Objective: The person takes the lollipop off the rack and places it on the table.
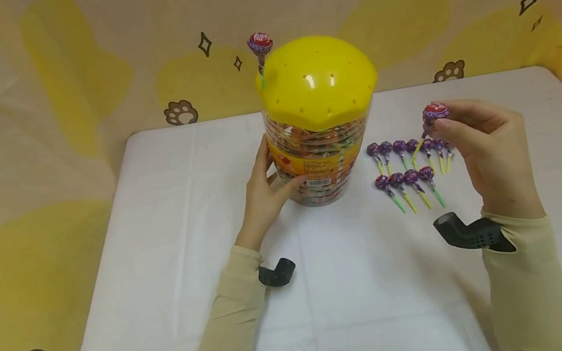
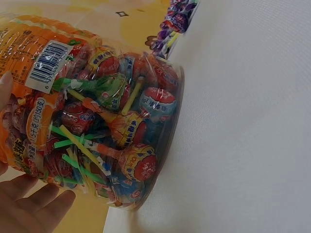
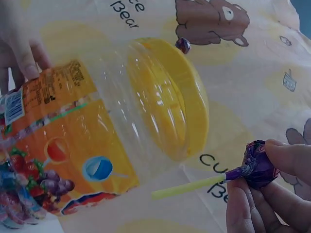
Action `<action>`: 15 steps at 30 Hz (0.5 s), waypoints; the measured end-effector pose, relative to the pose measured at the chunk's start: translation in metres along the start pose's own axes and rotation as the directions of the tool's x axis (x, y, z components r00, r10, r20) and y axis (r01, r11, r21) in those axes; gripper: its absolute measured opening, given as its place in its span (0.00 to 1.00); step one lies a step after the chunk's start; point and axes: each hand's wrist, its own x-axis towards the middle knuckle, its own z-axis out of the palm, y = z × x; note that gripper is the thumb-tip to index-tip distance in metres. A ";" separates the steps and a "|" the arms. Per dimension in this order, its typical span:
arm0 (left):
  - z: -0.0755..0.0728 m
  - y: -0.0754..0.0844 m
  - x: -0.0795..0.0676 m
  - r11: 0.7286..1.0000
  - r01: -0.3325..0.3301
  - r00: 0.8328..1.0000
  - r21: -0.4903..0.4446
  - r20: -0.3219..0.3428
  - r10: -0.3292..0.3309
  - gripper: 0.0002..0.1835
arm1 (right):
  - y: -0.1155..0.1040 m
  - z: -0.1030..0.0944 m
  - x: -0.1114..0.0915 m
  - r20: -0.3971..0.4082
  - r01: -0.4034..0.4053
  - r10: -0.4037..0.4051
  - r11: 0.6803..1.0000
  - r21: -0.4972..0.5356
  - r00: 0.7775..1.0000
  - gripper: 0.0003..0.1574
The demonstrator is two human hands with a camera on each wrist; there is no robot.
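Observation:
A clear plastic jar [image 1: 318,147] of wrapped lollipops stands on the table under a domed yellow lid [image 1: 320,77] with small holes. My left hand [image 1: 266,194] holds the jar's lower left side, thumb across the front near the barcode label. One purple-and-red lollipop [image 1: 260,43] sticks up at the lid's left edge. Right of the jar, my right hand [image 1: 493,147] pinches another lollipop [image 3: 260,167] by its wrapped head. Its yellow stick [image 3: 187,188] points toward the jar, apart from the lid in the right wrist view.
Two rows of purple lollipops with yellow and green sticks, a back row [image 1: 399,146] and a front row [image 1: 412,177], lie right of the jar. A patterned cloth [image 1: 87,65] hangs behind the white table [image 1: 373,316].

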 end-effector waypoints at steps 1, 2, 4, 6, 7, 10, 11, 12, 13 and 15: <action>0.000 0.000 0.000 1.000 0.001 1.000 0.000 0.002 -0.001 0.52 | 0.001 -0.003 -0.001 -0.007 -0.004 0.004 1.000 0.008 1.000 0.13; 0.000 0.000 0.000 1.000 0.001 1.000 -0.001 0.002 -0.001 0.51 | 0.002 -0.007 -0.002 -0.011 -0.006 0.006 1.000 0.011 1.000 0.12; 0.000 0.000 0.000 1.000 0.000 1.000 -0.002 0.005 0.000 0.52 | 0.004 -0.013 -0.004 -0.017 -0.016 0.016 1.000 0.008 1.000 0.12; 0.000 -0.001 0.000 1.000 0.000 1.000 -0.004 0.002 0.000 0.51 | 0.006 -0.019 -0.005 -0.018 -0.032 0.032 0.999 -0.027 0.999 0.12; 0.000 -0.001 0.000 1.000 0.000 1.000 -0.003 0.001 0.000 0.52 | 0.007 -0.023 -0.005 -0.016 -0.045 0.044 0.997 -0.057 0.999 0.12; 0.000 -0.001 0.000 1.000 -0.003 1.000 0.006 -0.003 0.003 0.52 | 0.009 -0.034 -0.004 -0.018 -0.099 0.098 0.984 -0.148 0.995 0.12; 0.000 -0.001 -0.001 1.000 -0.003 1.000 0.009 -0.004 0.003 0.52 | 0.009 -0.038 -0.004 -0.022 -0.120 0.118 0.976 -0.182 0.993 0.12; 0.000 -0.001 -0.001 1.000 -0.005 1.000 0.013 -0.005 0.005 0.52 | 0.010 -0.042 -0.004 -0.026 -0.140 0.137 0.968 -0.206 0.990 0.12; 0.000 0.000 -0.001 1.000 -0.005 1.000 0.017 -0.004 0.005 0.52 | 0.010 -0.046 -0.004 -0.031 -0.160 0.157 0.962 -0.223 0.987 0.12; 0.000 0.000 -0.001 1.000 -0.007 1.000 0.023 -0.006 0.007 0.52 | 0.011 -0.052 -0.004 -0.044 -0.198 0.193 0.955 -0.222 0.980 0.12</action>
